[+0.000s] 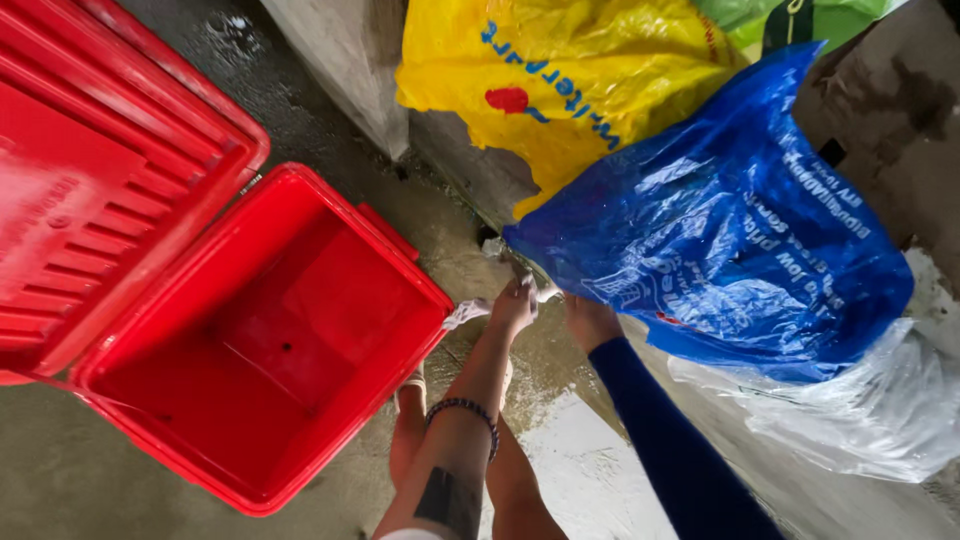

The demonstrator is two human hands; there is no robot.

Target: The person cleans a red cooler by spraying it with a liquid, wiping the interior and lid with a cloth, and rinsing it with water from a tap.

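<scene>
Both hands — left hand [514,303], right hand [588,320] — grip the blue bag [730,230] at its lower corner (fingers closed); red bin [265,340] lies left.

Your bare left arm stretches forward, a dark beaded band at the wrist, a dark tattoo on the forearm; your left hand [513,305] curls closed. Your right arm, in a dark blue sleeve, reaches alongside, right hand [588,320] gripping.
</scene>
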